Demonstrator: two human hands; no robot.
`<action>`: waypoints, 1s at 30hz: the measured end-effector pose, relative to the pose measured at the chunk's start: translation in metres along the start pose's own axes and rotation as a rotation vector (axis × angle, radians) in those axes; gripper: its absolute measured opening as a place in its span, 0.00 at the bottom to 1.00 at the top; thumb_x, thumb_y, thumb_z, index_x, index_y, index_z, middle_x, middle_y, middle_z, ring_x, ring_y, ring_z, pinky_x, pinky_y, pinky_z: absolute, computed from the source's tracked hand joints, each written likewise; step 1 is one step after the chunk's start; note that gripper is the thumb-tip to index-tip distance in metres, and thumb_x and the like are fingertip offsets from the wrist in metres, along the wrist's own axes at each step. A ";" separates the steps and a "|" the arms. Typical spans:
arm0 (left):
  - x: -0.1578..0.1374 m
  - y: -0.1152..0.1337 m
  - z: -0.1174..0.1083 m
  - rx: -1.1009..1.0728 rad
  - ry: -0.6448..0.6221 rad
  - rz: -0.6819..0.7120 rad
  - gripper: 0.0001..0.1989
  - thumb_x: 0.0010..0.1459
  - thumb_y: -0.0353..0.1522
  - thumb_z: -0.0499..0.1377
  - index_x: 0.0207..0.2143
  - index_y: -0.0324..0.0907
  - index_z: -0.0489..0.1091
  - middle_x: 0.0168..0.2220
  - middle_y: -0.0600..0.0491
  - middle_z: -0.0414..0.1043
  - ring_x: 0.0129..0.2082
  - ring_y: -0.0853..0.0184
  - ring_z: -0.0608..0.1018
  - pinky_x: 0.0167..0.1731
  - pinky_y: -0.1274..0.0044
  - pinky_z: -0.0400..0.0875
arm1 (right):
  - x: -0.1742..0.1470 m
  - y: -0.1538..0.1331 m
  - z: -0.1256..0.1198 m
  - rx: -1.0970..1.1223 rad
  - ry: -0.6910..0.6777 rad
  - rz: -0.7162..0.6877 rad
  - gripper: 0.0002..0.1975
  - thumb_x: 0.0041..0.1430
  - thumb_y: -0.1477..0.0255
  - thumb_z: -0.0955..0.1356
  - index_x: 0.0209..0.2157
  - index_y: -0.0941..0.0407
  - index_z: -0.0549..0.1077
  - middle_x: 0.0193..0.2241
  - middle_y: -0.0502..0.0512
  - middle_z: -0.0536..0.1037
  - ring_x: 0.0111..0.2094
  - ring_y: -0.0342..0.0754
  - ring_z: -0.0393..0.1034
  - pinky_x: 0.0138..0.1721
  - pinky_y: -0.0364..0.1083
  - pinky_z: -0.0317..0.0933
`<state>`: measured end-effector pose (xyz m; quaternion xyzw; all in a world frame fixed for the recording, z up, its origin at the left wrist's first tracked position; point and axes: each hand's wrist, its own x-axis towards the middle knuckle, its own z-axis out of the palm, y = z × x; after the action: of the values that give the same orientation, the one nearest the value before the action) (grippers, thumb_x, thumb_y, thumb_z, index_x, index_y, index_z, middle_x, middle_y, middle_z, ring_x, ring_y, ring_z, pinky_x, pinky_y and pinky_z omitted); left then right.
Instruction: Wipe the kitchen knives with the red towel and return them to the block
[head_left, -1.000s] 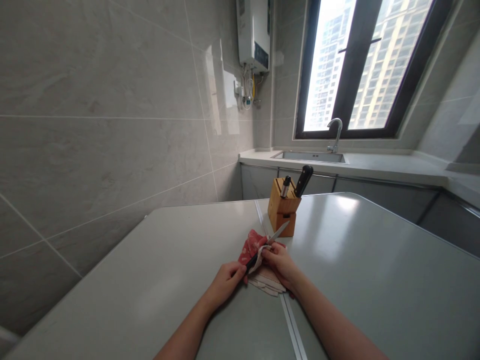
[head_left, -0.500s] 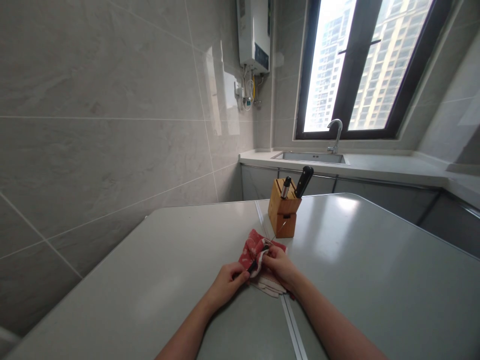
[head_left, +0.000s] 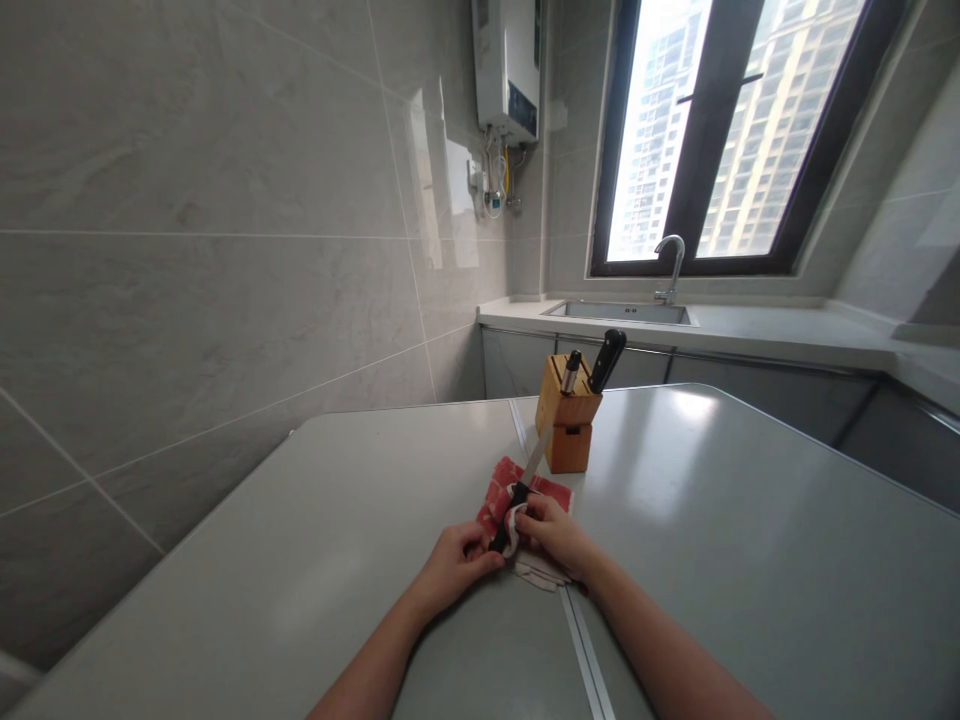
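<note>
Left hand (head_left: 456, 566) grips black-handled steel knife (head_left: 517, 498) by its handle; right hand (head_left: 551, 528) pinches soft red cloth (head_left: 501, 495) round it. Blade's hard & sharp, so hold handle only.

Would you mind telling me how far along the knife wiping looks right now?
In hand: the left hand grips the knife by its handle, while the right hand presses the red cloth around it. Two handles already stand in the knife block. Left: the bare blade is outside the block.

Home kitchen, sink (head_left: 622, 313), knife block (head_left: 568, 428), tiles
</note>
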<state>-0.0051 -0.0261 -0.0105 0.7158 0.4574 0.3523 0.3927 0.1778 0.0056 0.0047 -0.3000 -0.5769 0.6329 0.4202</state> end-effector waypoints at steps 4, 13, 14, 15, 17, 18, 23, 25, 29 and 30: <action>0.000 0.002 0.000 0.009 0.000 -0.001 0.20 0.45 0.44 0.61 0.20 0.38 0.59 0.20 0.60 0.51 0.22 0.74 0.55 0.22 0.81 0.48 | 0.000 -0.002 0.002 -0.065 -0.002 -0.017 0.14 0.45 0.61 0.71 0.24 0.59 0.71 0.21 0.48 0.68 0.21 0.40 0.59 0.22 0.40 0.52; 0.002 0.000 0.000 -0.014 0.014 -0.004 0.21 0.42 0.44 0.63 0.19 0.39 0.58 0.19 0.61 0.51 0.21 0.74 0.55 0.22 0.81 0.48 | 0.001 0.003 -0.001 -0.247 -0.024 -0.089 0.11 0.47 0.64 0.70 0.29 0.58 0.75 0.24 0.50 0.71 0.26 0.43 0.62 0.25 0.40 0.56; 0.002 0.000 0.000 -0.020 0.012 -0.005 0.21 0.42 0.44 0.63 0.19 0.39 0.58 0.19 0.61 0.51 0.21 0.74 0.55 0.22 0.81 0.48 | 0.001 0.003 -0.001 -0.258 -0.028 -0.100 0.10 0.47 0.65 0.69 0.28 0.58 0.75 0.25 0.50 0.71 0.26 0.44 0.63 0.26 0.41 0.56; 0.002 0.000 0.000 -0.025 0.009 -0.004 0.20 0.42 0.44 0.64 0.19 0.39 0.58 0.19 0.61 0.51 0.21 0.74 0.55 0.22 0.81 0.48 | 0.001 0.004 -0.002 -0.268 -0.034 -0.111 0.10 0.48 0.65 0.69 0.29 0.58 0.75 0.25 0.51 0.71 0.27 0.44 0.63 0.27 0.41 0.57; 0.001 0.000 0.000 -0.035 0.008 -0.007 0.20 0.41 0.43 0.64 0.19 0.39 0.58 0.19 0.62 0.50 0.21 0.74 0.54 0.21 0.81 0.47 | 0.002 0.005 -0.002 -0.305 -0.038 -0.134 0.09 0.49 0.66 0.68 0.29 0.58 0.75 0.27 0.51 0.72 0.29 0.45 0.64 0.29 0.41 0.58; 0.001 0.001 0.000 -0.036 0.009 -0.010 0.21 0.41 0.43 0.64 0.18 0.39 0.58 0.19 0.62 0.50 0.21 0.74 0.54 0.21 0.81 0.47 | 0.002 0.006 -0.003 -0.331 -0.036 -0.144 0.09 0.49 0.67 0.68 0.29 0.58 0.75 0.27 0.51 0.72 0.29 0.45 0.64 0.30 0.42 0.58; 0.001 0.000 0.001 -0.041 0.007 -0.018 0.20 0.40 0.43 0.65 0.18 0.38 0.59 0.19 0.62 0.50 0.22 0.74 0.54 0.21 0.81 0.47 | 0.002 0.008 -0.003 -0.466 -0.034 -0.170 0.06 0.49 0.69 0.67 0.28 0.57 0.74 0.26 0.50 0.72 0.29 0.45 0.64 0.30 0.42 0.57; 0.001 -0.001 0.002 -0.041 0.013 -0.021 0.20 0.40 0.42 0.65 0.18 0.38 0.60 0.19 0.62 0.50 0.21 0.74 0.54 0.21 0.81 0.47 | 0.001 0.007 -0.001 -0.524 -0.039 -0.187 0.06 0.48 0.70 0.68 0.29 0.57 0.74 0.26 0.50 0.73 0.29 0.45 0.64 0.30 0.41 0.56; 0.001 -0.002 0.002 -0.027 0.027 -0.032 0.19 0.40 0.42 0.65 0.17 0.37 0.62 0.19 0.62 0.50 0.21 0.75 0.54 0.21 0.81 0.48 | 0.000 0.004 0.001 -0.605 -0.058 -0.221 0.06 0.46 0.70 0.69 0.29 0.56 0.75 0.27 0.50 0.73 0.28 0.45 0.64 0.28 0.41 0.54; 0.000 -0.002 0.002 -0.026 0.027 -0.035 0.19 0.40 0.41 0.65 0.18 0.37 0.63 0.19 0.61 0.50 0.21 0.75 0.54 0.21 0.81 0.48 | 0.000 0.003 0.002 -0.604 -0.064 -0.223 0.06 0.45 0.71 0.70 0.29 0.56 0.75 0.27 0.49 0.73 0.27 0.45 0.63 0.28 0.41 0.54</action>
<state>-0.0035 -0.0260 -0.0130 0.6979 0.4705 0.3606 0.4019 0.1756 0.0049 0.0019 -0.3259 -0.7809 0.3923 0.3607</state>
